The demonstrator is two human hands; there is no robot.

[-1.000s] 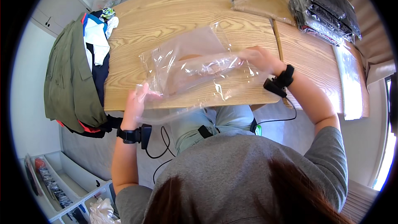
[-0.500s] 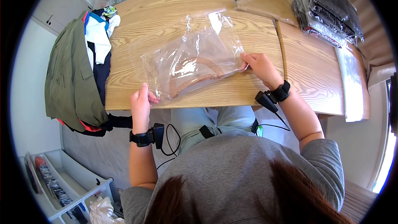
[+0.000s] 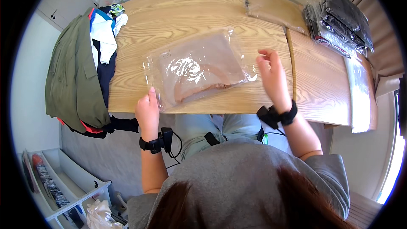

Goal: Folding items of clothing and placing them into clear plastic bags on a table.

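Note:
A clear plastic bag (image 3: 231,46) lies on the wooden table in front of me. Through its shiny film shows a flat, pale greyish-pink folded piece, apparently cloth, with a curved brown band (image 3: 220,73) near its lower side. My left hand (image 3: 148,109) pinches the bag's near left corner, thumb on top; the other fingers are partly hidden. To the right of the bag, my right hand (image 3: 273,76) is raised, apart from the film, with nothing in it and its fingers loosely bent.
A heap of clothes, olive garment (image 3: 74,72) on top, hangs over the table's left edge. Bagged dark garments (image 3: 343,17) are piled at the far right. A flat bag (image 3: 275,10) lies at the back, clear film (image 3: 359,93) at the right edge. A divided bin (image 3: 80,182) stands lower left.
My right hand has let go of the bag's right side and moved slightly right. The bag now lies flatter, its far edge lowered. The left hand keeps its corner.

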